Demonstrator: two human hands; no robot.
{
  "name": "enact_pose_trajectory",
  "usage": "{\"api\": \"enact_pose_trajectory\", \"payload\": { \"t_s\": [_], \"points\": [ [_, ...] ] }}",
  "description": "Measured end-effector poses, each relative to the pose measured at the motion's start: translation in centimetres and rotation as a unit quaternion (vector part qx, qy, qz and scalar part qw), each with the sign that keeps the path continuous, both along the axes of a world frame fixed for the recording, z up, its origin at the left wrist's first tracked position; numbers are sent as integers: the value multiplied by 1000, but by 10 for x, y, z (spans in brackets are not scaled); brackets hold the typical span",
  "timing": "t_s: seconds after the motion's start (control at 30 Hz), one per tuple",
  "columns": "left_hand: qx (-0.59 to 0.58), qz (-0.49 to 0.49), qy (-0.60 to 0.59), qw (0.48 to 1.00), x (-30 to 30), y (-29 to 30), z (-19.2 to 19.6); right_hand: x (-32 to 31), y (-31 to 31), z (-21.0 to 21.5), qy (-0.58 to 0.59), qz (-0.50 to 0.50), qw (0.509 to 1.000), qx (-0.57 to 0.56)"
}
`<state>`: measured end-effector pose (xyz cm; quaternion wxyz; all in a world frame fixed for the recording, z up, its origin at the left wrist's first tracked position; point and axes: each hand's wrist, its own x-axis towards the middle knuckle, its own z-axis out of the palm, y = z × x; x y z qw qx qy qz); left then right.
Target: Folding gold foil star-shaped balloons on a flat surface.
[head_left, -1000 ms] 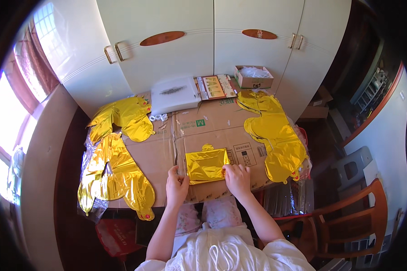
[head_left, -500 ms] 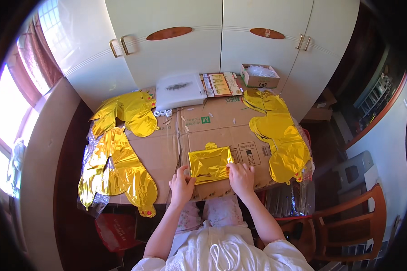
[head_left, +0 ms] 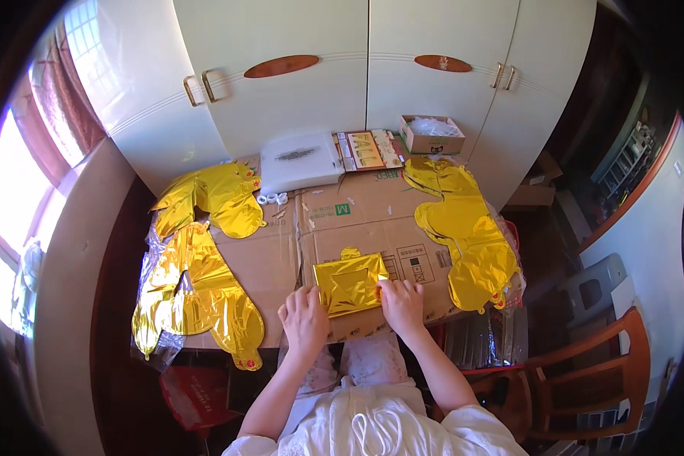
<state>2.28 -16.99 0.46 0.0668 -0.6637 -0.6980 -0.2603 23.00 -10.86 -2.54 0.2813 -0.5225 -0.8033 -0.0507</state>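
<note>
A folded gold foil balloon (head_left: pixel 349 283) lies flat as a small rectangle on the cardboard-covered table (head_left: pixel 281 266), with a rounded tab at its far edge. My right hand (head_left: pixel 401 305) pinches its right edge between thumb and fingers. At the near left corner, my left hand (head_left: pixel 305 319) is closed with curled fingers against the foil; its fingertips are partly hidden. Unfolded gold foil balloons lie on either side: one letter-shaped (head_left: pixel 197 292) at the near left, others (head_left: pixel 216 199) behind it, and a wavy stack (head_left: pixel 471 239) on the right.
Along the back stand a white plastic-wrapped pack (head_left: pixel 300 161), a printed flat package (head_left: pixel 366 150) and an open box (head_left: pixel 432 135) of clear plastic pieces. Small white rings (head_left: pixel 272 199) sit before the pack. A wooden chair (head_left: pixel 585 380) is at right; white cabinets (head_left: pixel 304 99) rise behind.
My left hand has curled its fingers more and shifted slightly, now closed at the foil's left corner. My right hand stays at the right edge. The whole view has tilted a little.
</note>
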Motion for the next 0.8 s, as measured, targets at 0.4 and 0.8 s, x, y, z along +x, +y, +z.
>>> {"api": "enact_pose_trajectory", "payload": {
  "t_s": [0.4, 0.8],
  "points": [
    [-68, -163, 109, 978, 12, 52, -23, 0, 6, -5, 96, -6, 995, -12],
    [-95, -162, 108, 976, 13, 52, -28, 13, 3, -11, 166, -7, 983, -81]
  ]
}}
